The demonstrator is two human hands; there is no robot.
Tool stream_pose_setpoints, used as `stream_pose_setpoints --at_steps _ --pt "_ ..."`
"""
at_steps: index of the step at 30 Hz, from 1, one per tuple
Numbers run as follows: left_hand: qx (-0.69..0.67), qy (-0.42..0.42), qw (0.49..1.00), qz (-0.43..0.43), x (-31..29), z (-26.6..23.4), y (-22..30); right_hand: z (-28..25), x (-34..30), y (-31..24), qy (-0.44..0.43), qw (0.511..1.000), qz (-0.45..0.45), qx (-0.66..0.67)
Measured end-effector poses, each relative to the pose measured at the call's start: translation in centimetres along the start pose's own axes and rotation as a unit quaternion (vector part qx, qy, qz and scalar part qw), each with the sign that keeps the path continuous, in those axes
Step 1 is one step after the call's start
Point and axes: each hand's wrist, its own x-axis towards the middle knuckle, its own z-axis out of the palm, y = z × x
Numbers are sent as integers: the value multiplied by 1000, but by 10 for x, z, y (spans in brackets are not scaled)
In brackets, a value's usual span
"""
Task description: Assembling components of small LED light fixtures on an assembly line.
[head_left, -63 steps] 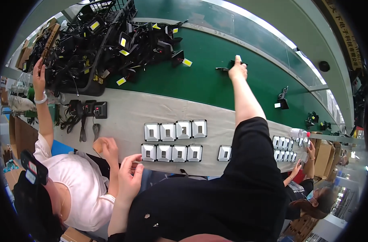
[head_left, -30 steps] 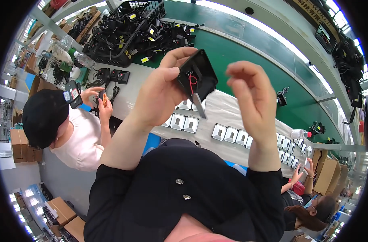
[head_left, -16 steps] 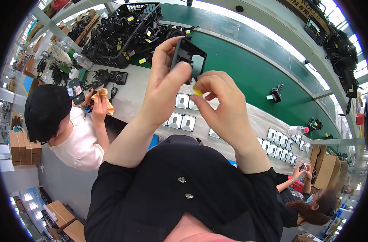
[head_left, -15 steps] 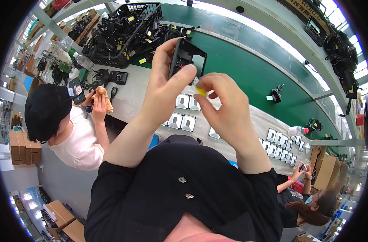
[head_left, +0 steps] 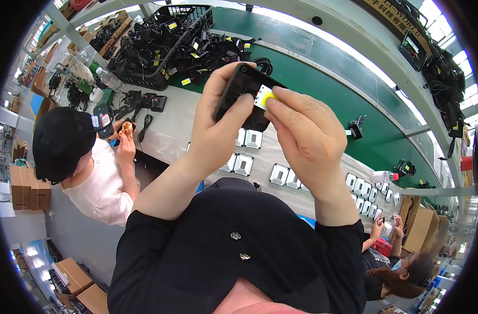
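Note:
My left hand (head_left: 212, 112) is closed around a black rectangular lamp housing (head_left: 244, 81), raised above the bench and tilted. Its thumb presses into the hollow of the housing. Between the thumb and fingers of my right hand (head_left: 313, 125) is a small white LED board (head_left: 261, 97) with a yellow square in its middle. The board is held in front of the housing, close to my left thumb; whether the two touch I cannot tell. Below my hands, white-and-black square lamp parts (head_left: 242, 165) lie in rows on the bench.
A black crate (head_left: 144, 76) heaped with black cabled lamps stands at the far left. A person in a black cap (head_left: 63, 141) works on my left, another (head_left: 380, 272) on my right. A bottle with a red cap (head_left: 381, 177) and a cabled lamp (head_left: 356, 130) sit on the right.
The housing has tilted over to the right in my left hand. My right hand has turned the LED board so that its white and yellow face shows, up against the housing's opening.

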Motion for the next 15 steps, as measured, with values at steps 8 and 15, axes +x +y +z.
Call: stream_pose_setpoints --at_steps 8,15 --pt "-88 -154 984 -30 -2 -10 15 6 9 -4 27 998 -49 15" --pt "-22 -178 984 -9 -3 -14 23 7 12 -7 0 999 -44 17"
